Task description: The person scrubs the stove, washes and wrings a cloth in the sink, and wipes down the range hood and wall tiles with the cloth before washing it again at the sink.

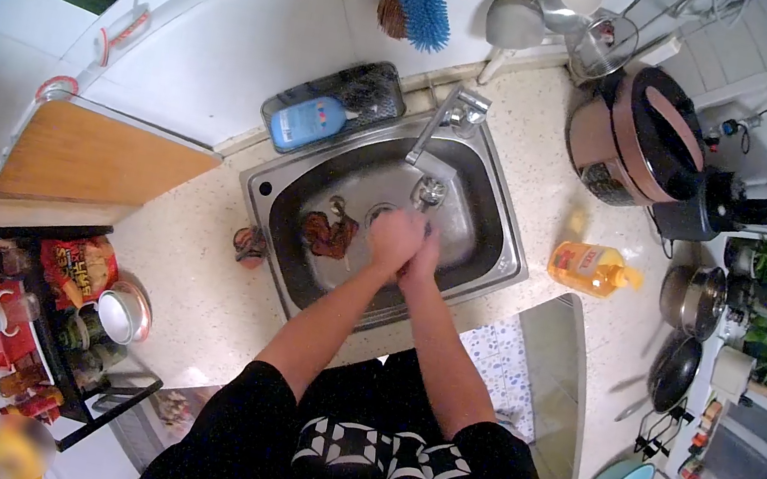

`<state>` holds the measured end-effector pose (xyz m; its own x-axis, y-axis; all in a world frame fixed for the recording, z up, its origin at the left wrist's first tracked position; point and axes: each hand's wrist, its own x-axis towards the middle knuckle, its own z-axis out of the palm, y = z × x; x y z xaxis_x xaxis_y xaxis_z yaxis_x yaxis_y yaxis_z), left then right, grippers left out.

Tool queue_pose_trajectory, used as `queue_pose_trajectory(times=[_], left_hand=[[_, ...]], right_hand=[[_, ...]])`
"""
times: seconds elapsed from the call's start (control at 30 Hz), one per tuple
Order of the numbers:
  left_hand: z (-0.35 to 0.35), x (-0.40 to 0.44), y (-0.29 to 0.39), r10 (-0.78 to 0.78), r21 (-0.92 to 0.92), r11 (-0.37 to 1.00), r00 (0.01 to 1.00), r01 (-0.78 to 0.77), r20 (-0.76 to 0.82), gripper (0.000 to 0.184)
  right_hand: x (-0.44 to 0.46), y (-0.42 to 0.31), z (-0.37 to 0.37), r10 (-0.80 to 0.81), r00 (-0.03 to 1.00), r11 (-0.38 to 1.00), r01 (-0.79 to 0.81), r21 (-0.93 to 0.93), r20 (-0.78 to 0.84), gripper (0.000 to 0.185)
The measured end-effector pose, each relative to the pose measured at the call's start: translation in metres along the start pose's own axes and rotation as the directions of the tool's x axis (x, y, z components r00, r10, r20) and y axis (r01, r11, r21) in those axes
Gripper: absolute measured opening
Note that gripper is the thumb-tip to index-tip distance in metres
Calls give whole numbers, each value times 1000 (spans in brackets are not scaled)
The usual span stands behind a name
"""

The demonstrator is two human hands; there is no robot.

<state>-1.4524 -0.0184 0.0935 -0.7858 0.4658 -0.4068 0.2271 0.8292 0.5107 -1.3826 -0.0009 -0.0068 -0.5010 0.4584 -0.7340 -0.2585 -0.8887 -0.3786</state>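
Note:
Over the middle of the metal sink [435, 324], my left hand [396, 239] and my right hand [421, 258] are pressed together. My left hand lies on top with its fingers closed, and the fingers of my right hand curl in beside it. Anything between them is hidden. A dark reddish-brown crumpled item [328, 235] lies in the basin left of my hands; its kind is unclear. Just beyond my hands is the faucet [437, 132], its spout pointing into the basin. A small shiny metal piece [338, 204] sits beside the crumpled item.
A blue bottle [308, 124] lies in a dark tray [373, 91] behind the sink. To the right stand an orange pump bottle [589, 270] and a pinkish-brown cooker [636, 140]. A dark reddish object [249, 246] sits by the left rim. A black rack [66, 379] stands at left.

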Motion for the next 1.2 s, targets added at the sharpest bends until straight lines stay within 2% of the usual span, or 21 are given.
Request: queue_pose_trajectory(times=[0.1, 0.2, 0.23, 0.27, 0.3, 0.33, 0.37, 0.4, 0.47, 0.6, 0.67, 0.8, 0.87, 0.93, 0.97, 1.03, 1.07, 1.1, 1.13, 1.17, 1.2], left_hand=[[-10, 7, 2, 67, 75, 995, 997, -70, 46, 49], [58, 59, -55, -174, -281, 946, 985, 161, -20, 42], [109, 85, -96, -10, -183, 983, 995, -8, -101, 37], [118, 86, -101, -117, -563, 821, 993, 94, -6, 37], [125, 85, -103, -174, -836, 512, 977, 196, 123, 37], [131, 84, -107, -173, -952, 113, 949, 283, 262, 36], [134, 84, -114, -81, -939, 1, 936, 345, 344, 36], [138, 85, -123, 13, -902, -97, 907, 420, 421, 35], [135, 69, -119, 44, -850, -198, 870, 489, 490, 36], [88, 31, -83, 105, -743, -334, 807, 580, 582, 39], [39, 9, -50, 104, -748, -324, 807, 580, 581, 40], [55, 9, -56, -71, -851, -248, 867, 464, 493, 42], [27, -12, -29, -236, -934, -92, 904, 345, 357, 46], [20, -18, -22, -280, -920, 294, 944, 257, 174, 45], [18, -20, -19, -273, -855, 475, 959, 207, 80, 45], [13, -23, -11, -189, -543, 825, 982, 156, -4, 43], [11, -24, -7, -134, -336, 935, 991, 117, -29, 43], [6, -25, 0, -57, -202, 978, 998, 50, -30, 42], [2, -25, 8, 19, -64, 998, 1000, -21, -20, 41], [-4, -23, 13, 80, 24, 997, 997, -80, 4, 40], [-7, -20, 18, 139, 109, 984, 990, -142, 28, 38]], right_hand=[[-31, -9, 26, -24, 991, 987, 3, -161, -129, 52], [-45, -7, 32, -238, 970, 915, 205, -347, -57, 35], [-49, -8, 38, -304, 951, 886, 264, -382, -48, 29], [-43, -6, 33, -534, 839, 666, 493, -560, 104, 31], [-39, -5, 34, -683, 667, 359, 661, -659, 297, 32], [-39, -9, 29, -638, 643, 186, 663, -725, 424, 38], [-39, -12, 23, -581, 606, 1, 668, -744, 544, 44], [-47, -18, 32, -554, 607, -64, 652, -756, 570, 43], [-51, -28, 46, -495, 610, -196, 615, -764, 619, 43], [-25, -35, 48, -468, 694, -163, 540, -826, 547, 46], [-2, -33, 39, -482, 745, -149, 448, -881, 460, 50], [18, -26, 32, -555, 784, 15, 342, -939, 277, 50], [27, -23, 31, -572, 800, 79, 272, -959, 180, 47], [60, -13, 2, -498, 851, 123, 259, -958, 166, 38], [71, -10, -8, -460, 873, 145, 250, -957, 159, 35], [70, -10, -14, -322, 946, 628, 241, -740, 35, 28], [68, -9, -18, -229, 973, 812, 193, -551, 4, 26], [87, 0, -49, -115, 959, 835, 235, -498, 260, 26], [81, 3, -49, -25, 936, 925, 155, -346, 352, 26], [74, 10, -48, 45, 913, 982, 34, -185, 405, 26], [61, 12, -36, 85, 933, 995, -63, -74, 349, 26]])
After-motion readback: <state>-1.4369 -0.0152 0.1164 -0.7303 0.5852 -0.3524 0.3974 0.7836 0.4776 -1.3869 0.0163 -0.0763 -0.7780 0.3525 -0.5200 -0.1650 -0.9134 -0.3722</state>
